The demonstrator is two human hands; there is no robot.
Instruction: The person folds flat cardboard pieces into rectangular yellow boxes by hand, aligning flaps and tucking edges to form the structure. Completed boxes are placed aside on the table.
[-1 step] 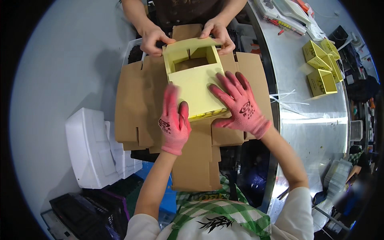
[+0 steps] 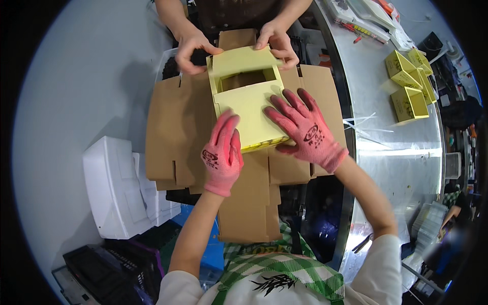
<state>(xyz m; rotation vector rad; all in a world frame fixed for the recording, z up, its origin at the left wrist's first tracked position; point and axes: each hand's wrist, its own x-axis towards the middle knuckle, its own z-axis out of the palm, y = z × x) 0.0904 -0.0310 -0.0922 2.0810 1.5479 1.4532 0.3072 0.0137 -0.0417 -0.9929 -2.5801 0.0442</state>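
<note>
A yellow cardboard box (image 2: 249, 101) lies on a flattened brown cardboard sheet (image 2: 175, 127), its top flaps partly folded with a gap showing inside. My left hand (image 2: 222, 152), in a pink glove, presses against the box's near left side. My right hand (image 2: 305, 129), also gloved pink, lies flat with fingers spread on the box's near right top. Across from me, another person's bare hands (image 2: 190, 46) (image 2: 277, 43) hold the box's far corners.
A round metal table (image 2: 396, 152) curves along the right, carrying several folded yellow boxes (image 2: 409, 84) and white cable ties (image 2: 363, 122). White foam pieces (image 2: 119, 185) lie on the grey floor at the left, with dark crates (image 2: 101, 269) below them.
</note>
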